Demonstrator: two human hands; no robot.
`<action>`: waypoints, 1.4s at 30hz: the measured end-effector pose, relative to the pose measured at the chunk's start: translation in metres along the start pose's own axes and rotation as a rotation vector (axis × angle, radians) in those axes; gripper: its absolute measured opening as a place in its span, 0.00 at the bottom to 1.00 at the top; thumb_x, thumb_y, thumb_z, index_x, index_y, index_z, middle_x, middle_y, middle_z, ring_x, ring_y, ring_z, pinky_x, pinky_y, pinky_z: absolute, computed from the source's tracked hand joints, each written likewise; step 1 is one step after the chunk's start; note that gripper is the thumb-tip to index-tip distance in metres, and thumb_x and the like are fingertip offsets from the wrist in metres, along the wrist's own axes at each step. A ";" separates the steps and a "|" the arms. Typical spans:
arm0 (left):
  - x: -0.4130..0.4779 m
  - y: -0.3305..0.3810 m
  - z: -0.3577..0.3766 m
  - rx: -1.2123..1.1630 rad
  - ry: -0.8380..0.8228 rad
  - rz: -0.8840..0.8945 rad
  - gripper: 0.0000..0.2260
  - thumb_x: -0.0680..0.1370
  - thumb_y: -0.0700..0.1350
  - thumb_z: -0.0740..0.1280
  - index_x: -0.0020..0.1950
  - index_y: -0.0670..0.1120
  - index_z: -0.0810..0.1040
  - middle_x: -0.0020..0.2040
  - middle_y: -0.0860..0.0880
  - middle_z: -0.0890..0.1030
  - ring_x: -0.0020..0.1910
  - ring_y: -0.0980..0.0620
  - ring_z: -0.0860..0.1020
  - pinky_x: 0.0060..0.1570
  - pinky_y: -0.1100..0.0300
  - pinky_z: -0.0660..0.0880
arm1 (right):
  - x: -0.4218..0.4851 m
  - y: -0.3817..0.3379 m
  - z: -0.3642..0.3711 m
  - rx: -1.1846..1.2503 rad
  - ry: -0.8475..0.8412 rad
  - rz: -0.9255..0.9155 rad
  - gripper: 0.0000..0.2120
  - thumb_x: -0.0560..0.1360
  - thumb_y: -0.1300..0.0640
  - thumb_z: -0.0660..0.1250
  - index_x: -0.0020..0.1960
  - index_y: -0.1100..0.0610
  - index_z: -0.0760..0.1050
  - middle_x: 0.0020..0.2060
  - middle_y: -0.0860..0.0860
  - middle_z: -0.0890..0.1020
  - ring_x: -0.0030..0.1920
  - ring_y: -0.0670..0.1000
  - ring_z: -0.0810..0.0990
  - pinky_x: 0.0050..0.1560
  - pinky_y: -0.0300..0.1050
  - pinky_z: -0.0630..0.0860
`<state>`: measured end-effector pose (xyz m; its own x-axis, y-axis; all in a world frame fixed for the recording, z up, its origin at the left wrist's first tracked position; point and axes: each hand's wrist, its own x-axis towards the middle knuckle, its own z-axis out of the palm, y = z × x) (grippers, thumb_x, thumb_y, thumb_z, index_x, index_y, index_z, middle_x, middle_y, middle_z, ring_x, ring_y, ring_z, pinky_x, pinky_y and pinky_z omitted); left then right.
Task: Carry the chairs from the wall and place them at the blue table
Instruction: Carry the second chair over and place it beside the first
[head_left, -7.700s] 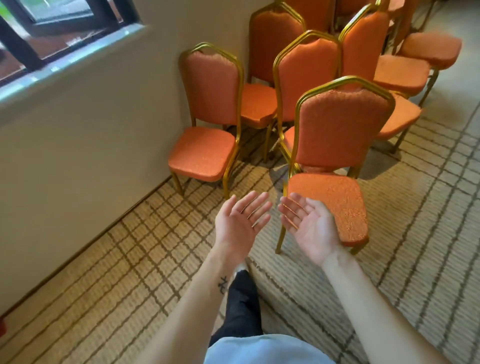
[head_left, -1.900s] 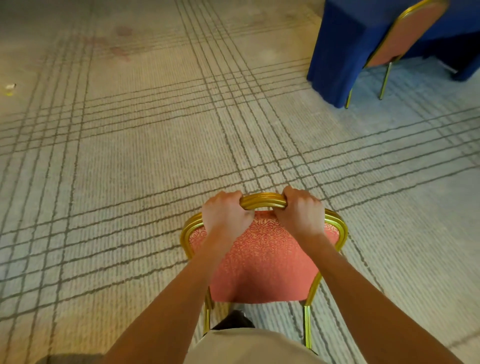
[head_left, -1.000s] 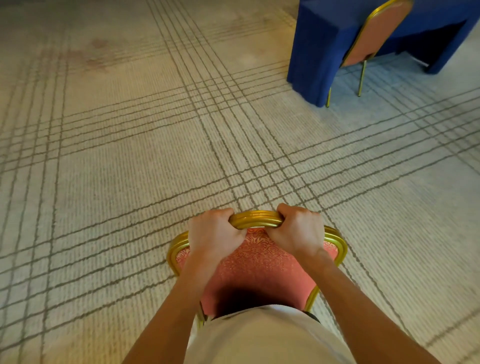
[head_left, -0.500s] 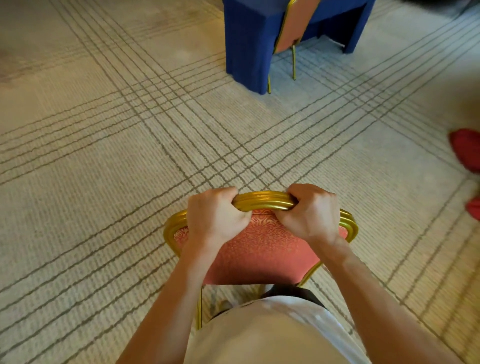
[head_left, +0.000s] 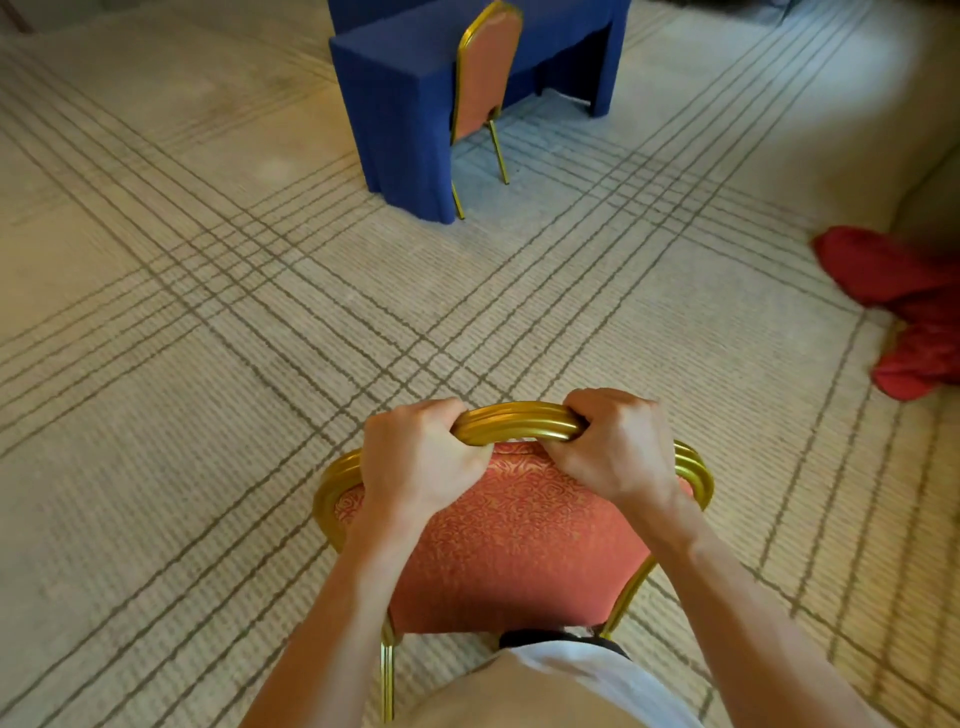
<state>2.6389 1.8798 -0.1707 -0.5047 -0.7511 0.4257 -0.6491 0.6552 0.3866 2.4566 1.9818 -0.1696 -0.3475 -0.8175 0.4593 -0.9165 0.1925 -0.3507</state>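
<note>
Left grip: we see the left grip (head_left: 421, 457) closed around the gold top rail (head_left: 519, 423) of the chair, with the fingers curled over the rail, left of its middle.
Right grip: the right grip (head_left: 618, 447) holds the same rail in the same way, right of its middle. A short bare piece of rail shows between the two.
Carried chair: the carried chair (head_left: 519, 545) is directly in front of our body, low in the view. Its orange patterned back faces us. It is well apart from the blue counter, with open carpet between them.
Chair legs: two gold legs go down under the back. We cannot tell if the feet touch the floor.
Blue counter: the blue counter (head_left: 400, 93) stands at the top of the view, covered to the floor with blue cloth.
Second chair: a second chair (head_left: 485, 67) of the same kind stands at the counter, its back towards us and its seat pushed under.
Floor: the carpet (head_left: 182, 364) is beige with crossing bands of dark lines.
Red cloth: a red cloth (head_left: 904, 291) lies on the floor at the right edge.
Clothing: a light shirt (head_left: 545, 691) shows at the bottom edge.
</note>
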 end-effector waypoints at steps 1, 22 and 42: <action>0.010 0.001 0.008 0.002 -0.011 -0.004 0.19 0.63 0.50 0.76 0.28 0.49 0.65 0.24 0.50 0.73 0.23 0.48 0.68 0.29 0.61 0.59 | 0.009 0.009 0.002 0.001 0.001 0.002 0.15 0.66 0.45 0.67 0.28 0.52 0.68 0.24 0.46 0.72 0.25 0.51 0.73 0.27 0.44 0.70; 0.223 0.042 0.134 -0.111 0.028 0.123 0.16 0.68 0.53 0.74 0.28 0.47 0.72 0.25 0.52 0.74 0.24 0.52 0.71 0.25 0.58 0.64 | 0.185 0.170 0.027 -0.014 0.116 -0.039 0.23 0.74 0.38 0.65 0.29 0.53 0.70 0.25 0.46 0.72 0.25 0.50 0.72 0.25 0.43 0.68; 0.481 0.038 0.251 -0.236 -0.050 0.301 0.17 0.67 0.55 0.72 0.27 0.47 0.71 0.25 0.51 0.74 0.24 0.49 0.71 0.23 0.57 0.67 | 0.385 0.285 0.078 -0.161 0.161 0.142 0.16 0.67 0.41 0.69 0.31 0.53 0.75 0.27 0.47 0.77 0.29 0.53 0.78 0.29 0.45 0.74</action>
<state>2.2285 1.5237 -0.1565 -0.6837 -0.5211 0.5108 -0.3211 0.8435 0.4307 2.0769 1.6801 -0.1564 -0.4903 -0.6819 0.5428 -0.8714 0.3937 -0.2926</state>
